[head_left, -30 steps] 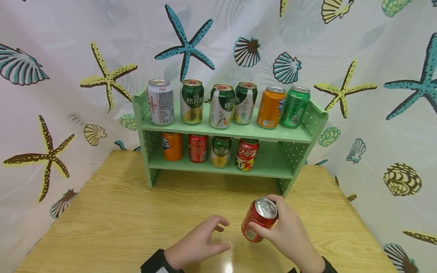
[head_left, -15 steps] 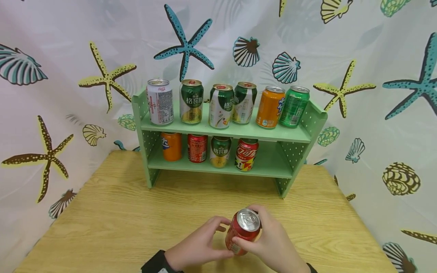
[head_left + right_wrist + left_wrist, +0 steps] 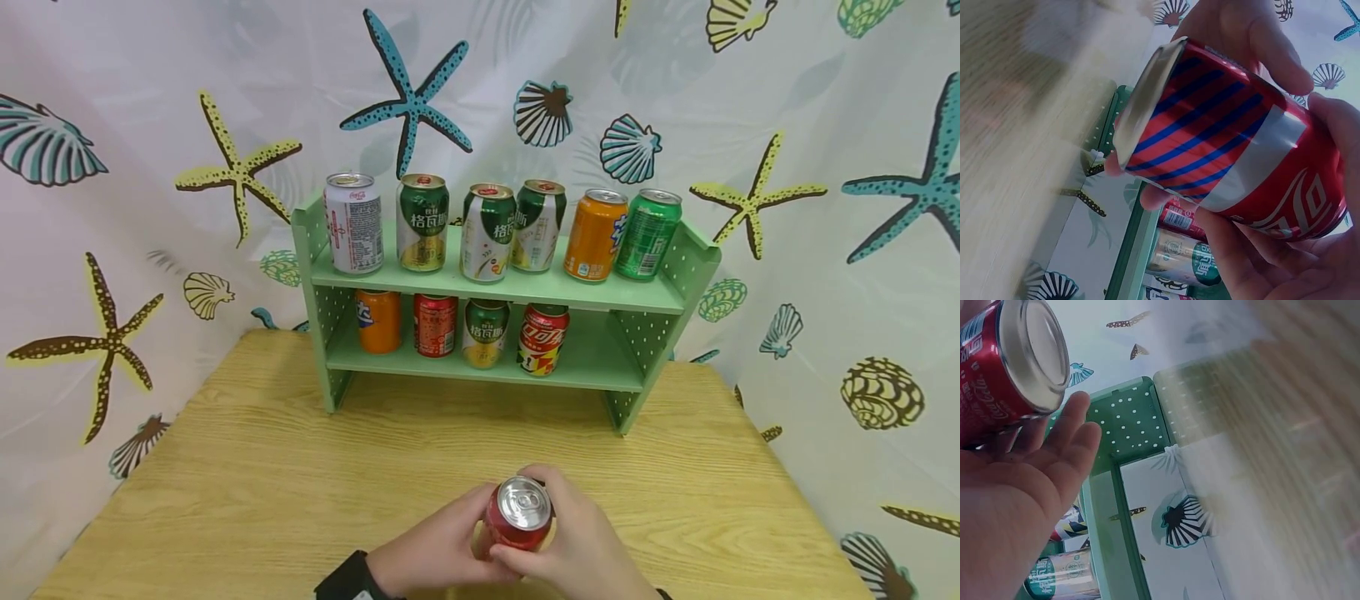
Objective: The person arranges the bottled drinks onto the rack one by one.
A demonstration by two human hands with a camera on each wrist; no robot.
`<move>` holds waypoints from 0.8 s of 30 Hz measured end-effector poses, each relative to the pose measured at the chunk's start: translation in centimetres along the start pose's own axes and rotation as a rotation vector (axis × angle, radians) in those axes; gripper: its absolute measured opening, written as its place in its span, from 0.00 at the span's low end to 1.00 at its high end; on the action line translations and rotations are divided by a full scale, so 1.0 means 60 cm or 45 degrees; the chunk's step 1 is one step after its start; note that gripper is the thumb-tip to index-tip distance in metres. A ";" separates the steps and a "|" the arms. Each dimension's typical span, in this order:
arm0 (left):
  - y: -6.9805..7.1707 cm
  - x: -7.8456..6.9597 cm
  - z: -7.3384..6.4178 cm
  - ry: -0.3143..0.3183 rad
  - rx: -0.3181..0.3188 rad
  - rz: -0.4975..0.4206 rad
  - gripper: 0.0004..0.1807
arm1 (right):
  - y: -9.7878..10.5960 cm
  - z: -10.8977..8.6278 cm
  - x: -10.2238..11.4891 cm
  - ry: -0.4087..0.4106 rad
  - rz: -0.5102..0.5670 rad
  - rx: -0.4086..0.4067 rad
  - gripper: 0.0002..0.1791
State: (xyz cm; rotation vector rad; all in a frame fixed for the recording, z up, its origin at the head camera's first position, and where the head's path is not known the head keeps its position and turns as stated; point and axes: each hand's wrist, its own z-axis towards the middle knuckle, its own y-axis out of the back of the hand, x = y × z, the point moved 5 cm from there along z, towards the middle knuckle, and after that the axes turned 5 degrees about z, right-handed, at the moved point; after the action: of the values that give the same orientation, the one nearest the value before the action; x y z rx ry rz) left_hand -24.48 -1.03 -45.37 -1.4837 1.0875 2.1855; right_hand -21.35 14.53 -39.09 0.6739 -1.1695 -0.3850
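A red Coca-Cola can stands roughly upright between both hands, above the front part of the table, silver top up. My left hand holds it from the left, thumb in front and fingers behind. From the right, my right hand grips the same can. Blue stripes and a silver band show on the can in the right wrist view, with thumbs and fingertips of both hands around it. In the left wrist view, the can's silver bottom shows, with the fingers of the left hand beside it.
A green two-tier shelf stands at the back of the wooden table. Several cans, such as a white can and a green can, fill its upper tier. Several more, including an orange can, stand below. A patterned curtain hangs behind.
My right hand has brought the red Coca-Cola can leftward and nearer the body, into my left hand. The left hand was empty at first and now holds the can too.
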 end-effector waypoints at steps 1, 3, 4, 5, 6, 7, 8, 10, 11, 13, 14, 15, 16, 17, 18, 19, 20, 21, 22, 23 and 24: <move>-0.001 0.000 0.000 -0.010 0.007 -0.024 0.36 | -0.001 -0.001 0.001 -0.003 -0.003 -0.001 0.39; -0.003 -0.001 0.001 -0.019 0.011 -0.056 0.38 | -0.003 -0.002 0.002 0.004 -0.011 -0.004 0.39; -0.003 -0.001 0.000 -0.018 0.005 -0.062 0.38 | -0.004 -0.003 0.002 0.011 -0.013 -0.005 0.39; -0.003 -0.001 0.000 -0.013 0.000 -0.076 0.38 | -0.004 -0.003 0.002 0.013 -0.016 -0.005 0.39; -0.003 -0.002 -0.001 -0.009 -0.006 -0.077 0.38 | -0.005 -0.003 0.003 0.023 -0.016 -0.005 0.39; -0.002 -0.002 -0.001 -0.010 -0.014 -0.071 0.38 | -0.006 -0.004 0.003 0.032 -0.017 -0.006 0.39; -0.002 -0.003 -0.002 -0.008 -0.024 -0.065 0.37 | -0.008 -0.003 0.002 0.035 -0.017 -0.001 0.39; -0.001 -0.003 -0.003 -0.010 -0.041 -0.056 0.36 | -0.010 -0.003 0.001 0.033 -0.021 0.009 0.39; -0.001 -0.003 -0.003 -0.012 -0.046 -0.058 0.36 | -0.010 -0.003 0.001 0.028 -0.024 0.012 0.40; -0.001 -0.004 -0.003 -0.022 -0.060 -0.043 0.35 | -0.012 -0.003 0.000 0.019 -0.032 0.021 0.41; -0.001 -0.004 -0.003 -0.025 -0.067 -0.041 0.34 | -0.012 -0.003 -0.001 0.010 -0.036 0.031 0.41; -0.001 -0.003 -0.003 -0.021 -0.070 -0.044 0.34 | -0.013 -0.004 -0.001 0.001 -0.041 0.039 0.42; -0.001 -0.003 -0.003 -0.022 -0.075 -0.045 0.34 | -0.013 -0.003 -0.002 -0.011 -0.042 0.049 0.43; -0.001 -0.002 -0.003 -0.020 -0.079 -0.049 0.34 | -0.014 -0.003 -0.003 -0.022 -0.042 0.063 0.44; -0.001 -0.002 -0.004 -0.019 -0.083 -0.051 0.34 | -0.014 -0.003 -0.004 -0.033 -0.040 0.076 0.44; -0.001 -0.002 -0.004 -0.019 -0.086 -0.050 0.34 | -0.015 -0.003 -0.005 -0.042 -0.041 0.089 0.45; -0.001 -0.001 -0.004 -0.013 -0.090 -0.049 0.34 | -0.015 -0.003 -0.006 -0.050 -0.041 0.097 0.46; 0.000 -0.001 -0.005 -0.009 -0.095 -0.044 0.34 | -0.015 -0.003 -0.006 -0.057 -0.040 0.102 0.46; 0.000 -0.001 -0.005 -0.009 -0.102 -0.037 0.34 | -0.015 -0.003 -0.007 -0.064 -0.038 0.104 0.46; 0.000 0.000 -0.005 -0.007 -0.107 -0.028 0.34 | -0.015 -0.003 -0.007 -0.069 -0.036 0.105 0.47; 0.001 0.000 -0.005 -0.011 -0.114 -0.016 0.34 | -0.015 -0.003 -0.008 -0.072 -0.037 0.104 0.47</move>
State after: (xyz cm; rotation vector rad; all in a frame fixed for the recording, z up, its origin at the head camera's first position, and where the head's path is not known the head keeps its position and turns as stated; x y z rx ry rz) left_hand -24.28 -1.29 -45.40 -1.5125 0.9868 2.2576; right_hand -21.30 14.20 -40.05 0.7559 -1.2357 -0.3841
